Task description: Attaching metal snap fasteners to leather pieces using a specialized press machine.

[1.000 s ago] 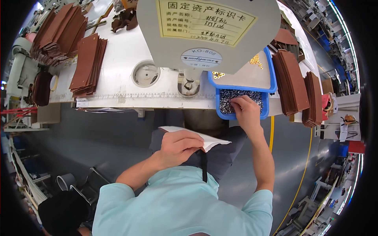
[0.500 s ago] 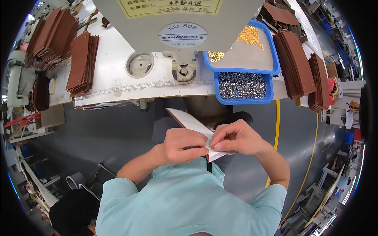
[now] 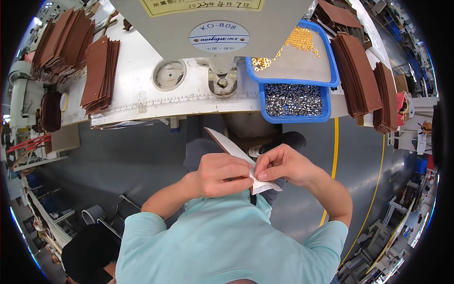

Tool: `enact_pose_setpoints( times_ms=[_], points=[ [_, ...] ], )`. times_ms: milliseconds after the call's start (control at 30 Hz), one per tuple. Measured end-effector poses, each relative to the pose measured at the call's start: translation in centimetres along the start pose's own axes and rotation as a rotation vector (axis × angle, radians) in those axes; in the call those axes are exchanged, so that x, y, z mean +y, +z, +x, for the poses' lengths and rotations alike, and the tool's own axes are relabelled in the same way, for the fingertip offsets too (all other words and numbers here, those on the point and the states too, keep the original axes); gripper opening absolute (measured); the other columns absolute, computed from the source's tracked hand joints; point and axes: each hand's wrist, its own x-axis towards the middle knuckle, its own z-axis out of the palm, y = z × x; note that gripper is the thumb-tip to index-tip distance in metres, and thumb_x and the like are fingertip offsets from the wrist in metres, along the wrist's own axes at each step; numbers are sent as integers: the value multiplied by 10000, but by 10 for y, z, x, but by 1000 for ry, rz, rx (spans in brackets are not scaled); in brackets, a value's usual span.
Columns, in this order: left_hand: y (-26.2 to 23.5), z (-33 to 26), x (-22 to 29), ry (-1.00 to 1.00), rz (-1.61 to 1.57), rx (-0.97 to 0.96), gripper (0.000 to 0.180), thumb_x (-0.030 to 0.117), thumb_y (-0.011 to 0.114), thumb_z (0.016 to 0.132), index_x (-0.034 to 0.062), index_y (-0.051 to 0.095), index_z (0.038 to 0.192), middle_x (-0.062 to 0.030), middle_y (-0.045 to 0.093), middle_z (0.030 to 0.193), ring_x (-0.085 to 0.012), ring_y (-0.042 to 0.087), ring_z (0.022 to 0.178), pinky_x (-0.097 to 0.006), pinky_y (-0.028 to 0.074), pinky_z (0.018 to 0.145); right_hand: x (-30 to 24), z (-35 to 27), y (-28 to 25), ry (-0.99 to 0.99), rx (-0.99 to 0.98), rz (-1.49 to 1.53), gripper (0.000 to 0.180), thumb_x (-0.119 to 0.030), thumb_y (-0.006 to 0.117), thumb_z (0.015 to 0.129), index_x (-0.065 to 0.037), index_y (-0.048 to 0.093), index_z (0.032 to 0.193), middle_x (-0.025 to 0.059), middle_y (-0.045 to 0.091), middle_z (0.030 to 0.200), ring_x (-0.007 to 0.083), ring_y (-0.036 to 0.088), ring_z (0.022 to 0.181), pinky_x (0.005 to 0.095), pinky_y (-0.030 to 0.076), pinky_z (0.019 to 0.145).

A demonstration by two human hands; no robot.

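We hold a flat piece [image 3: 236, 154], white on the face we see and brown at its far edge, low in front of our chest, well below the front edge of the worktop [image 3: 142, 102]. Our left hand [image 3: 222, 174] is curled over its near end, fingers closed on it. Our right hand [image 3: 283, 164] has come back from the blue tray of small silver metal parts [image 3: 293, 100], where it was reaching a second ago, and now pinches the near corner of the piece with thumb and fingertips drawn tight together, touching the left hand. Whether a small part sits between those fingertips we cannot tell; it is too small to see.

The piece itself has swung since then: it lay nearly level across our lap, and now its far end points up and away toward the machine head [image 3: 217, 28]. We judge that the right hand is fitting something to the corner, with the press step not yet begun.

Behind the silver tray, touching it, sits a second blue tray with gold-coloured eyelets [image 3: 302, 40]. Stacks of brown leather pieces [image 3: 359, 71] stand just beside both trays at right, and more brown stacks [image 3: 97, 73] lie on the left of the worktop.
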Motion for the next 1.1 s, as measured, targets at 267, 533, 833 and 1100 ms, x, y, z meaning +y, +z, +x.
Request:
enact_pose_setpoints(
  times_ms=[267,533,833,1100],
  points=[
    [0,2,1,0,8,-4,200,12,796,674,80,737,852,-32,666,878,-209,729,781,-270,563,554,3,0,-1,-18,-38,86,97,-34,791,877,2,771,966,59,759,941,115,684,846,252,527,798],
    [2,1,-1,-9,5,-11,226,59,783,642,74,711,856,-41,681,877,-206,716,755,-285,571,582,4,-5,7,-53,62,5,80,-41,774,900,-2,761,969,59,748,942,114,673,863,257,530,760],
    [4,7,1,-66,114,3,194,76,769,642,88,707,826,-23,688,809,-210,716,744,-312,592,616,14,-18,33,-588,380,-787,120,-35,744,903,1,749,1017,103,707,940,203,678,810,304,549,680],
    [7,4,6,-181,154,-33,265,8,822,608,100,716,832,-19,699,802,-217,701,724,-319,574,632,27,-13,39,-986,538,-1395,225,-16,747,833,15,714,1053,111,693,960,263,670,795,356,573,694]
  ],
)
